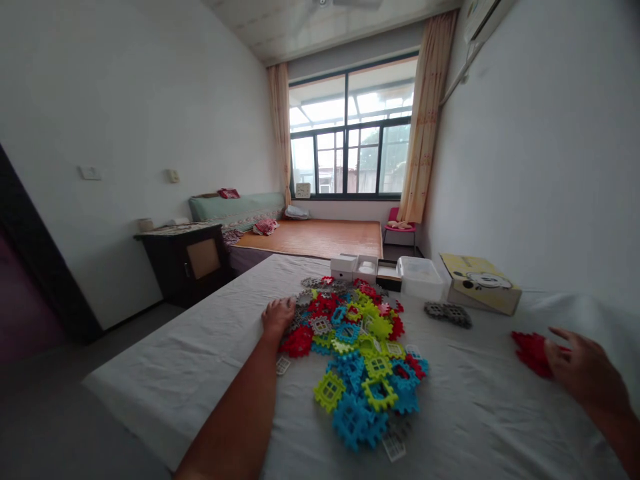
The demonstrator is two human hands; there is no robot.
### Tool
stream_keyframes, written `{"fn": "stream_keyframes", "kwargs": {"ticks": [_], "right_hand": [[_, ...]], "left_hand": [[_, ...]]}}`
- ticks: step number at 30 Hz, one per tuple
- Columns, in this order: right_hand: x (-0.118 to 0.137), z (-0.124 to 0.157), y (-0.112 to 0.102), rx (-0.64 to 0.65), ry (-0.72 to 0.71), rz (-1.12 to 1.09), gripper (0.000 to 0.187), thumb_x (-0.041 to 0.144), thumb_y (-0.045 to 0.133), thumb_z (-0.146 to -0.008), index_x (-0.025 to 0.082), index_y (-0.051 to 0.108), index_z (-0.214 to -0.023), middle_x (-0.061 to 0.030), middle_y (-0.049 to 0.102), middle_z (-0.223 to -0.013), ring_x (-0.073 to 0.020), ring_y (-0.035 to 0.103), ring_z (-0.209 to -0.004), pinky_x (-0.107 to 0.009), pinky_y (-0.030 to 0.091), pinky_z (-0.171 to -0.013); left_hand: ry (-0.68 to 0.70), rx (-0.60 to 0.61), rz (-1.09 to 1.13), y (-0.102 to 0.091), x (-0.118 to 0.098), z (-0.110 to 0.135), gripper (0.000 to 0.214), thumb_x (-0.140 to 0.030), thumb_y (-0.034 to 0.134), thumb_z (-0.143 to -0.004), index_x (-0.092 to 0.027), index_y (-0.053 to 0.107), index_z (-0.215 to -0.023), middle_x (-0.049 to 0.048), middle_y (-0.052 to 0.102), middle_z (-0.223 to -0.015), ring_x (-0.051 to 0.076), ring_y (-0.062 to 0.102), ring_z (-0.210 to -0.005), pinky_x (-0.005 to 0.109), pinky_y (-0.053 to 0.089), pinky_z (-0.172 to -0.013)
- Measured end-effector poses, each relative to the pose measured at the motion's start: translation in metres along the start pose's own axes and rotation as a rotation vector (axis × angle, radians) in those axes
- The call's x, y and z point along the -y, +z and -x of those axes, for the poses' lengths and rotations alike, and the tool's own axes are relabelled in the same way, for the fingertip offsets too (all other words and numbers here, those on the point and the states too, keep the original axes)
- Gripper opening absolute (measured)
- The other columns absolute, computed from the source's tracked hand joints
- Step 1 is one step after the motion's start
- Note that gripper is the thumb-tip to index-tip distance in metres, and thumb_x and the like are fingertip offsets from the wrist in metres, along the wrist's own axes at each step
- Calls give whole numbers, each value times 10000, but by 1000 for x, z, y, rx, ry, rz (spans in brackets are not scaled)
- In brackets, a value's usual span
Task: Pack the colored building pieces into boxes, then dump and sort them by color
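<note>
A heap of interlocking plastic building blocks [350,333] in red, blue, lime green and grey spreads over the cloth-covered table. At its left edge lies my left hand [279,315], fingers bent and closed against some grey and red pieces; its fingertips are hidden. Far to the right, my right hand [583,363] is beside a small group of red blocks [533,353], its fingers apart and touching their near end. Between the heap and the red group sits a row of grey blocks [447,313].
Behind the blocks stand small white boxes [344,267], a dark open box [389,273], a clear plastic container [421,277] and a yellow carton [480,283]. A white cloth [215,353] covers the table. Beyond are a bed [320,237] and a dark cabinet [175,267].
</note>
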State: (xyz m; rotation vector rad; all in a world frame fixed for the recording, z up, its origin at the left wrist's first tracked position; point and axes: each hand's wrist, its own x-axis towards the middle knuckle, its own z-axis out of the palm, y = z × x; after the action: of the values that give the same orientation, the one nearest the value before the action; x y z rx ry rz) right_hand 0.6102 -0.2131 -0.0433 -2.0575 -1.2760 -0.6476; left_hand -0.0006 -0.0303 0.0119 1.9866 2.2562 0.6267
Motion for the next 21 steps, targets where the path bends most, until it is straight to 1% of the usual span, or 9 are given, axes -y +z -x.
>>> {"fn": "stream_keyframes", "kwargs": {"ticks": [3,5,8,10,12,14,16,18,21], "right_hand": [[8,1,-2,43,-20,2,519,450,263,-813,144,549,-1119,-187,597,-1080,-342,531,-1080,-435,458,-862],[12,1,-2,52,-35,-14,493,438,273,-809,164,542,-1118,-176,594,-1086,-328,540,-1076,-424,452,-882],[16,2,-2,49,-55,-33,459,424,292,-808,191,529,-1126,-157,587,-1103,-310,553,-1067,-409,445,-901],[18,2,-1,45,-75,-43,448,414,295,-817,184,527,-1124,-161,586,-1108,-304,556,-1066,-398,443,-906],[21,2,-1,48,-102,-55,435,401,299,-828,175,528,-1122,-172,584,-1117,-301,560,-1062,-392,442,-908],[24,2,-1,57,-129,-75,412,382,315,-831,183,530,-1121,-177,584,-1125,-299,563,-1059,-394,437,-917],[29,2,-3,65,-158,-108,386,360,339,-827,194,538,-1113,-178,587,-1127,-293,570,-1057,-393,431,-932],[36,3,-6,68,-162,-149,377,347,357,-819,189,553,-1099,-175,597,-1111,-281,595,-1015,-390,446,-914],[50,5,-10,82,-164,-225,381,344,374,-808,167,580,-1077,-156,618,-1073,-261,625,-928,-392,473,-872]], "left_hand": [[132,42,72,15,-16,2,358,-432,386,-915,-274,641,-1110,26,612,-1246,212,525,-1158,321,401,-961],[216,48,119,18,-29,4,341,-421,399,-913,-270,660,-1074,16,644,-1195,196,549,-1127,290,418,-937],[279,-20,167,11,-45,11,336,-406,432,-903,-246,650,-1102,41,621,-1228,216,508,-1175,330,387,-986],[400,-55,256,0,-56,20,336,-392,459,-895,-236,632,-1138,53,604,-1246,218,495,-1184,344,367,-1012],[631,29,395,-10,-68,33,309,-377,483,-888,-227,655,-1096,46,656,-1144,195,560,-1088,311,401,-976],[859,222,477,-17,-80,47,293,-391,509,-877,-213,690,-1023,33,699,-1011,172,616,-952,272,448,-895],[1001,373,437,-19,-89,59,315,-436,575,-835,-210,697,-1017,32,702,-1002,173,624,-926,253,457,-862],[1071,405,337,-17,-94,67,381,-467,652,-768,-213,688,-1050,46,690,-1050,197,614,-966,260,447,-877],[1082,357,189,-12,-96,71,378,-431,680,-748,-230,680,-1068,53,686,-1050,218,616,-965,275,446,-870]]}}
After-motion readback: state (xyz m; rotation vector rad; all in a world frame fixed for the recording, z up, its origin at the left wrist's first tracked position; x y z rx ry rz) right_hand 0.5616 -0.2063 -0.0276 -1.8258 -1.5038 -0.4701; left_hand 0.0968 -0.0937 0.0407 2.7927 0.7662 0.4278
